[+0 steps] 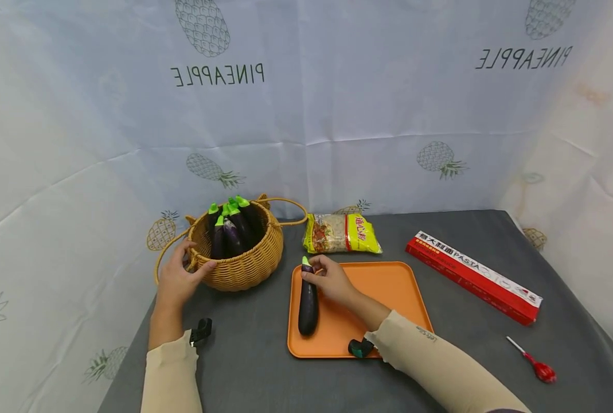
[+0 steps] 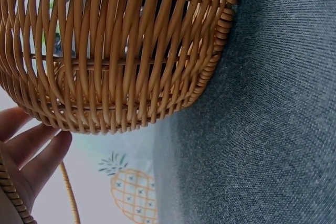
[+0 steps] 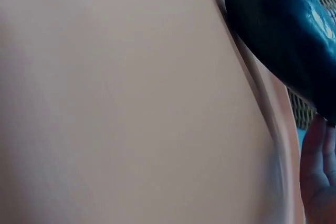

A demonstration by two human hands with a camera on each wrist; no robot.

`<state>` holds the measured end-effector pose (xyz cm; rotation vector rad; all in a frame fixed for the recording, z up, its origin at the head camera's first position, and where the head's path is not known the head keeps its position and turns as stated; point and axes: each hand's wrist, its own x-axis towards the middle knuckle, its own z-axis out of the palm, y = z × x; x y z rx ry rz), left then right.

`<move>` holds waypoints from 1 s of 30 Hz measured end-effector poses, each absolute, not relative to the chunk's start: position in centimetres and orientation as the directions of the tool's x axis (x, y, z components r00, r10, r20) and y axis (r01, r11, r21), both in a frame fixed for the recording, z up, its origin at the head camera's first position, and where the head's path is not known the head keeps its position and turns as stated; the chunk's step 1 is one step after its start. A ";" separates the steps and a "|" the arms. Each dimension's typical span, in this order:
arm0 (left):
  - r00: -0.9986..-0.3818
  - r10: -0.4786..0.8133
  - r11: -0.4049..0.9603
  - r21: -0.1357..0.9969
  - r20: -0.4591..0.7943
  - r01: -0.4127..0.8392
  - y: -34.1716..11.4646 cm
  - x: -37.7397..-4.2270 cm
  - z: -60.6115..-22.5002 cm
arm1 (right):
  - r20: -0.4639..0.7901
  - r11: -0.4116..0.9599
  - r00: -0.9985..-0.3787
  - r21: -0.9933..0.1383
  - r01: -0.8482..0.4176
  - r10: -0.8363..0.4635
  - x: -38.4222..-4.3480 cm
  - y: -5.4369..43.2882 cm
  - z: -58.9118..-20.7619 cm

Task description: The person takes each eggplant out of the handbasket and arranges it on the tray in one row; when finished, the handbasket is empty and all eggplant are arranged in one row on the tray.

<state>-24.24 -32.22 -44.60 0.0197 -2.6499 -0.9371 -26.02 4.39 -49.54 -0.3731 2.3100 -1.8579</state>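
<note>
A dark purple eggplant [image 1: 308, 307] with a bright green cap lies lengthwise at the left side of an orange tray [image 1: 383, 275]. My right hand [image 1: 334, 279] pinches it near the cap end. In the right wrist view the eggplant's glossy body [image 3: 286, 30] fills the upper right, with fingers [image 3: 314, 161] at its lower end. My left hand [image 1: 179, 274] holds the left rim of a wicker basket [image 1: 244, 272], thumb along the front. Inside the basket stand several eggplants [image 1: 236, 229], green caps up. The left wrist view shows fingers [image 2: 44, 158] against the basket's woven wall [image 2: 115, 72].
Behind the tray lies a yellow food packet [image 1: 342, 233]. A long red pasta box [image 1: 473, 278] sits slantwise to the right, with a red lollipop [image 1: 543, 371] nearer the front. Grey cloth [image 1: 249, 355] covers the table; a pineapple-print curtain [image 1: 337, 103] hangs behind.
</note>
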 end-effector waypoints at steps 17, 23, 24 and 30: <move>-0.943 -0.127 0.774 0.625 0.307 0.099 -32.3 -24.4 -44.7 | -0.094 0.261 -0.953 -0.965 0.016 -0.288 -26.6 3.5 -50.6; -0.940 -0.127 0.774 0.625 0.318 0.106 -32.2 -24.3 -44.5 | -0.130 0.276 -0.941 -0.960 0.040 -0.313 -26.9 3.8 -49.9; -0.940 -0.127 0.775 0.623 0.318 0.106 -32.1 -24.2 -44.4 | -0.129 0.281 -0.941 -0.959 0.038 -0.312 -27.0 3.9 -49.8; -0.940 -0.125 0.779 0.618 0.317 0.105 -32.1 -24.0 -44.4 | -0.038 0.255 -0.945 -0.966 -0.049 -0.326 -27.9 4.3 -48.2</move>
